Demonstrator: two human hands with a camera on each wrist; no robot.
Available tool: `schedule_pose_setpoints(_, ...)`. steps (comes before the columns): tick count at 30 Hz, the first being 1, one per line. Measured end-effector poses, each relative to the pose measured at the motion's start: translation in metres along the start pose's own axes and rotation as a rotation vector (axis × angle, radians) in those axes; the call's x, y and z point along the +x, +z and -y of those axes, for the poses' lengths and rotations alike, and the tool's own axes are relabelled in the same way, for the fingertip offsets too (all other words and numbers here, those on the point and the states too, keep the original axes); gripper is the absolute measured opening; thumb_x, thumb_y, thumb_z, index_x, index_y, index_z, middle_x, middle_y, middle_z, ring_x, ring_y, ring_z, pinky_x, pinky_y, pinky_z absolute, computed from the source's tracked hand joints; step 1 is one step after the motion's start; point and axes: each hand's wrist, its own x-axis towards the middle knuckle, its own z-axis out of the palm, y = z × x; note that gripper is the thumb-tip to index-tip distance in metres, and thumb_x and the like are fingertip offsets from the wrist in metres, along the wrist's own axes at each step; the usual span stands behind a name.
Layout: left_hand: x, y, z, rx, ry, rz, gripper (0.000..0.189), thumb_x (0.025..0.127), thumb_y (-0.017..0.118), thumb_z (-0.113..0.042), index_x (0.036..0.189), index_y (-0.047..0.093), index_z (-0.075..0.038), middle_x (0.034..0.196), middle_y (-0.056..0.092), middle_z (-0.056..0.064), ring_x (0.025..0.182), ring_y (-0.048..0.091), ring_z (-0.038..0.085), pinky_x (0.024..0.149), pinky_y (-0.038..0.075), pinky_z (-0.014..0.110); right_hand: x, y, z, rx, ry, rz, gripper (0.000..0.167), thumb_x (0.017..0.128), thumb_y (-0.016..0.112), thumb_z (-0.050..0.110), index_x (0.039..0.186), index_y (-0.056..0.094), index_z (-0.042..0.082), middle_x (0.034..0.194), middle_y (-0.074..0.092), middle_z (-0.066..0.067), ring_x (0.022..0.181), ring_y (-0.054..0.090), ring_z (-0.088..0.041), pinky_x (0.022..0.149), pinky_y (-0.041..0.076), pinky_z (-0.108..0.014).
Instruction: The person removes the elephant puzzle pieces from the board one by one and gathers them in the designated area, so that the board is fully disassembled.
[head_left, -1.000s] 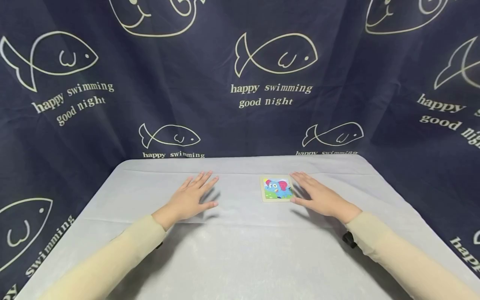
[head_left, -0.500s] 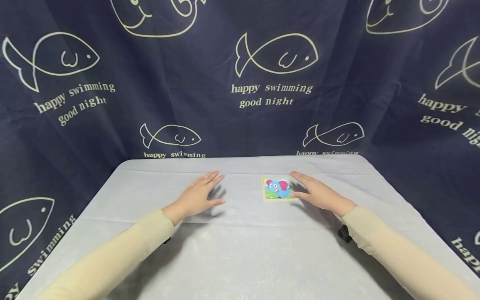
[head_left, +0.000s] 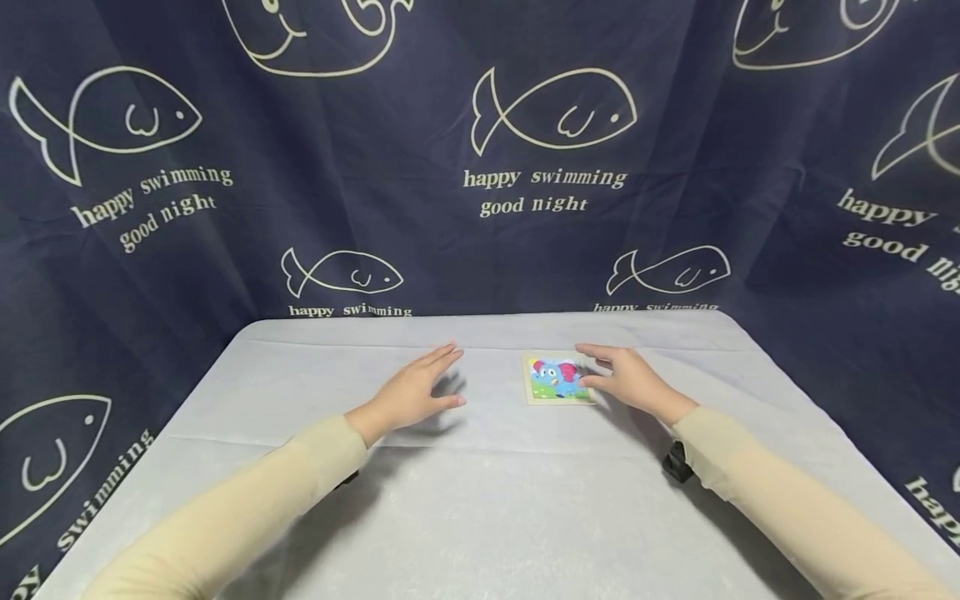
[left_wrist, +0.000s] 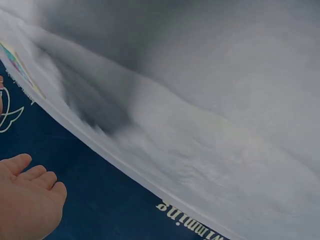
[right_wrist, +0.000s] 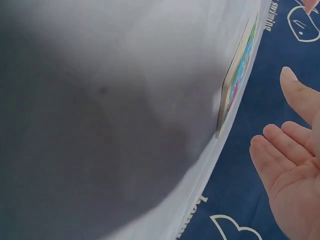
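Head view, one elephant picture (head_left: 553, 379), one left hand (head_left: 408, 392), one right hand (head_left: 632, 380), fingers (head_left: 441, 357) wide

Head view, one: worn on my head, facing forward and down, set far enough back to take in both my forearms (head_left: 247, 496), the pale table (head_left: 480, 517) and the dark curtain (head_left: 427, 242). Wrist views, two: low and close over the table, each rolled aslant, facing past my left hand (left_wrist: 30, 202) and my right hand (right_wrist: 297, 180) respectively toward the curtain. Common to all three: the elephant board (head_left: 551, 379), from above by head, at a shallow slant by wrist.
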Motion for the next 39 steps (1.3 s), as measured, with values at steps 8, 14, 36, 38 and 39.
schedule_pose_setpoints(8, 0.008, 0.006, -0.011, -0.065, -0.014, 0.051, 0.083, 0.096, 0.073, -0.039, 0.161, 0.033, -0.005, 0.170, 0.029, 0.013, 0.157, 0.030, 0.034, 0.130, 0.026, 0.050, 0.006, 0.005, -0.002, 0.050, 0.058, 0.030, 0.057, 0.093, 0.076, 0.013, 0.142, 0.055, -0.008, 0.146, 0.055, -0.029, 0.127, 0.059, -0.051, 0.110, 0.048, -0.055)
schedule_pose_setpoints(14, 0.015, 0.012, -0.015, -0.129, -0.035, 0.050, 0.078, 0.098, 0.072, -0.035, 0.159, 0.035, -0.004, 0.168, 0.034, 0.014, 0.156, 0.032, 0.033, 0.131, 0.025, 0.048, 0.011, 0.012, 0.000, 0.019, 0.057, 0.010, 0.054, 0.093, 0.077, 0.016, 0.138, 0.059, -0.009, 0.141, 0.058, -0.030, 0.129, 0.057, -0.052, 0.111, 0.046, -0.059)
schedule_pose_setpoints(36, 0.053, 0.024, -0.037, -0.206, -0.071, 0.058, 0.072, 0.096, 0.075, -0.031, 0.154, 0.044, -0.001, 0.162, 0.043, 0.017, 0.154, 0.036, 0.033, 0.130, 0.028, 0.044, 0.019, 0.023, 0.003, 0.015, 0.166, 0.088, 0.063, 0.089, 0.082, 0.021, 0.140, 0.058, -0.006, 0.143, 0.057, -0.030, 0.138, 0.051, -0.048, 0.117, 0.041, -0.059)
schedule_pose_setpoints(38, 0.057, 0.025, -0.039, -0.200, -0.077, 0.061, 0.073, 0.096, 0.074, -0.033, 0.155, 0.043, -0.002, 0.163, 0.042, 0.016, 0.154, 0.036, 0.033, 0.130, 0.027, 0.043, 0.020, 0.023, 0.003, 0.023, 0.181, 0.099, 0.063, 0.088, 0.082, 0.020, 0.141, 0.058, -0.005, 0.144, 0.056, -0.030, 0.138, 0.051, -0.047, 0.117, 0.041, -0.058)
schedule_pose_setpoints(39, 0.059, 0.025, -0.040, -0.198, -0.078, 0.061, 0.073, 0.097, 0.074, -0.033, 0.155, 0.043, -0.002, 0.163, 0.043, 0.017, 0.154, 0.036, 0.033, 0.131, 0.027, 0.043, 0.020, 0.024, 0.003, 0.026, 0.186, 0.103, 0.064, 0.088, 0.083, 0.019, 0.141, 0.058, -0.005, 0.145, 0.056, -0.029, 0.138, 0.052, -0.047, 0.117, 0.042, -0.058)
